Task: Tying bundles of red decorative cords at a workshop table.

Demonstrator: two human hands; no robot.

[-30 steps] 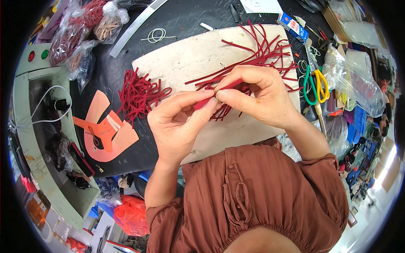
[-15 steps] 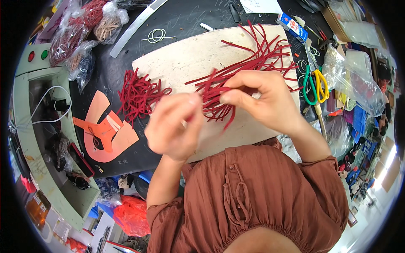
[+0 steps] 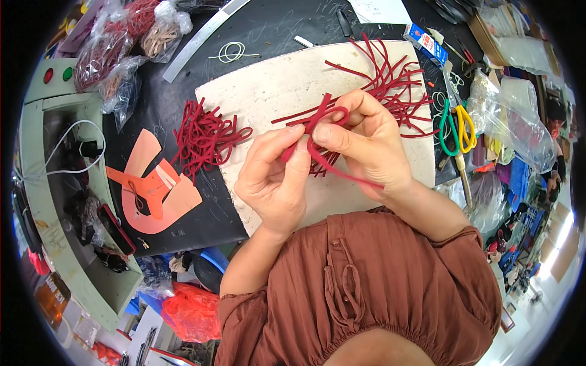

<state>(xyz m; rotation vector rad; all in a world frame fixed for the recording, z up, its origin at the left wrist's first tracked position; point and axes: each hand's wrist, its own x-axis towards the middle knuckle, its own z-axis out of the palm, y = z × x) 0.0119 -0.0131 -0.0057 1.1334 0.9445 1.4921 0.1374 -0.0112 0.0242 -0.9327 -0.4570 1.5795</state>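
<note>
1. My two hands meet over the cream board. My left hand (image 3: 274, 174) is pinched narrow, thumb and finger holding a red strip (image 3: 332, 168).
2. My right hand (image 3: 366, 143) is pinched narrow too, just beside the left, holding red strip at the same crossing. I count one loop there, one short end pointing far and one tail trailing near and right. I cannot tell whether this is one strip or two.
3. Under my hands is one board (image 3: 268, 79), on one black counter (image 3: 274, 30).
4. Two groups of loose strips lie about: one tangled pile (image 3: 204, 140) at the left, partly on the board, and one spread bundle (image 3: 390, 79) far right. They overlap too much to count.
5. Left of the pile, one orange piece (image 3: 155, 198) lies over one pink piece (image 3: 186, 198).
6. Far left are one ruler (image 3: 204, 39) and one coiled white cord (image 3: 235, 58).
7. Far right are one paper (image 3: 381, 9), one blue box (image 3: 425, 44), and scissors handles, one green (image 3: 448, 131) and one yellow (image 3: 466, 130).
</note>
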